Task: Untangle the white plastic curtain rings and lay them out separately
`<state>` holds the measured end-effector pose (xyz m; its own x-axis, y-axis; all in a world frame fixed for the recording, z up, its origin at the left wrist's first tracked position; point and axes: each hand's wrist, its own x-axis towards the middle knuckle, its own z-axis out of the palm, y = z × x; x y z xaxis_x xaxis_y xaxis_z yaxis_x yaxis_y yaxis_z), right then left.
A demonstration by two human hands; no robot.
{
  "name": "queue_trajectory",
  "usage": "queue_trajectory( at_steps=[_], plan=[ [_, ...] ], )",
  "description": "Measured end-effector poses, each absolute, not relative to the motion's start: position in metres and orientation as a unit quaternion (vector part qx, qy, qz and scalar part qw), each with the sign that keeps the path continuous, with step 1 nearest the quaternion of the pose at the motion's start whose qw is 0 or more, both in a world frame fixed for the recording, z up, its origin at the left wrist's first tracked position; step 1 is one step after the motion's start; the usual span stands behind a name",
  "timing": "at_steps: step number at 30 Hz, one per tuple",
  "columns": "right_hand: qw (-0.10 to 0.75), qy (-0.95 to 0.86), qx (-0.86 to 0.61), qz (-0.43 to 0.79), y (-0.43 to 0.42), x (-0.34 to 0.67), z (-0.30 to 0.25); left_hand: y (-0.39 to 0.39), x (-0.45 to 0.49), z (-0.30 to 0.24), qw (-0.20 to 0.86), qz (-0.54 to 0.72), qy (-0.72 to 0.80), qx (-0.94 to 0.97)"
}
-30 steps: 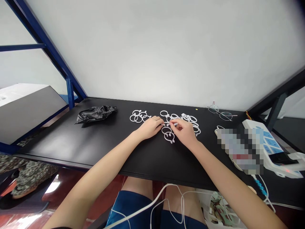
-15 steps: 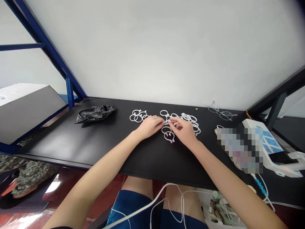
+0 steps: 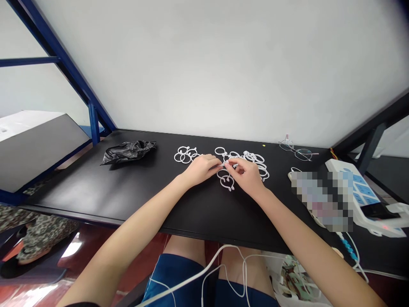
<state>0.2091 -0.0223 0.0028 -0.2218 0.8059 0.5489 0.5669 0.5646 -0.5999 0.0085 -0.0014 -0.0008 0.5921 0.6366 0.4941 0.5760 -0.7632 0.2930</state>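
Observation:
My left hand (image 3: 202,167) and my right hand (image 3: 246,172) meet over the black table, fingertips almost touching. Both pinch a small white curtain ring (image 3: 223,164) between them; the fingers hide much of it. Just below lie two more white rings (image 3: 227,182), overlapping, with small knobs at their ends. A loose heap of white rings (image 3: 255,158) spreads behind and beside my right hand, partly covered by it. To the left of my left hand sits another small group of rings (image 3: 184,155).
A crumpled black plastic bag (image 3: 129,152) lies on the table (image 3: 96,192) at left. Eyeglasses (image 3: 303,154), a blurred-out phone (image 3: 321,202) and a white power strip (image 3: 361,192) are at right. White cables (image 3: 191,279) hang over my lap. A wall rises behind.
My right fingertips have shifted slightly and closed in at the ring's knobbed end, which is now more covered. Otherwise the hands and the rings around them stay in place.

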Motion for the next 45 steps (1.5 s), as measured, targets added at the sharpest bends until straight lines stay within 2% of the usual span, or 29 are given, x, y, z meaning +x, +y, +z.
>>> queue_trajectory(
  at_steps=[15,33,45],
  plan=[
    [0.421,-0.784,-0.438,0.129,-0.0207,0.2107,-0.0008,-0.0013,0.0127,-0.0048,0.004,0.303,0.306,0.902],
    [0.454,-0.777,-0.421,0.111,-0.0221,0.2101,0.0014,-0.0062,0.0128,0.0008,0.030,0.340,0.335,0.878],
    [0.453,-0.801,-0.377,0.105,-0.0212,0.2086,0.0007,-0.0066,0.0118,0.0003,0.049,0.316,0.351,0.880]
  ],
)
